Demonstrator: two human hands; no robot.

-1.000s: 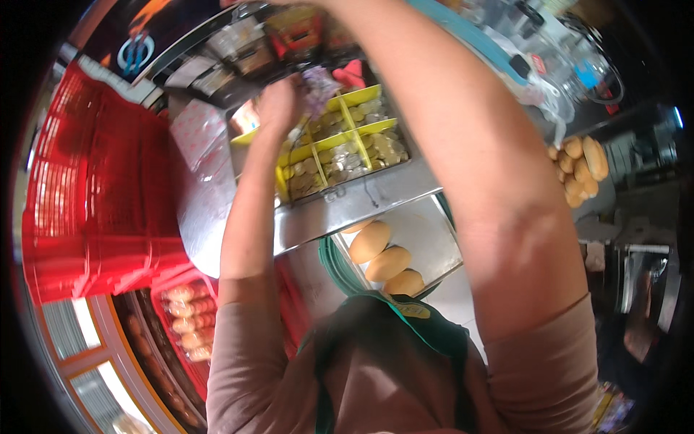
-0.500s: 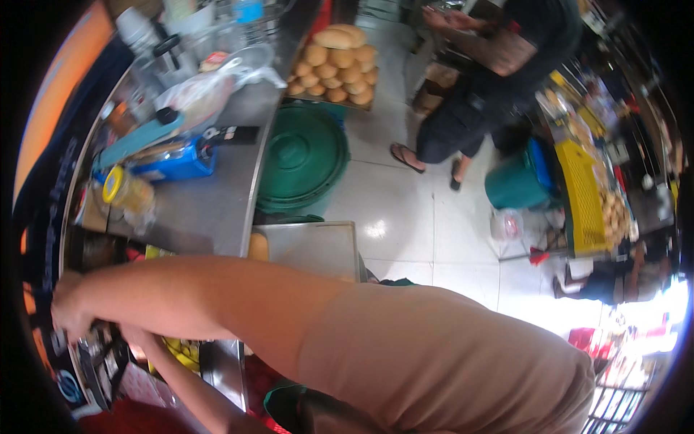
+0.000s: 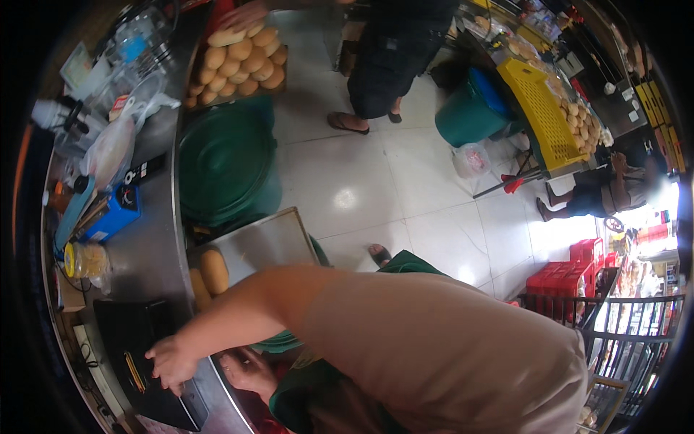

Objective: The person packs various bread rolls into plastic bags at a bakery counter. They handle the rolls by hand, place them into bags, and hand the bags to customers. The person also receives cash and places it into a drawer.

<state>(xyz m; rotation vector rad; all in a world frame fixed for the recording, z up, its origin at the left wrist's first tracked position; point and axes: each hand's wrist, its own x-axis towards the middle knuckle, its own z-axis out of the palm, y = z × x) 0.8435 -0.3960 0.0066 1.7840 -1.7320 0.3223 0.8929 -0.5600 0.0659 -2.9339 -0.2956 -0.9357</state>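
A flat black case-like thing [image 3: 119, 318] lies on the near end of the metal counter, with a few thin yellow strips [image 3: 135, 372] on it. My right hand [image 3: 176, 362], its arm reaching across from the right, rests over the case's near part with fingers apart. Nothing shows in its grasp. Close to the counter's edge, below my right forearm, is my left hand [image 3: 249, 372]. Its fingers are loosely bent and spread, with nothing visible in them. Beside my right forearm, long bread rolls [image 3: 214, 271] lie on a metal tray [image 3: 275, 235].
The counter [image 3: 148, 231] holds a yellow-lidded jar [image 3: 87, 260], a blue box [image 3: 114, 214] and plastic bags. A green lidded bin [image 3: 228, 163] stands beside it, near piled bread [image 3: 242, 61]. Another person [image 3: 394, 58] stands ahead; red crates [image 3: 564, 278] are at right.
My right hand has come from the counter's far side onto the black case, which now shows plainly. My left hand has drawn back to the counter edge. The whole view has shifted.
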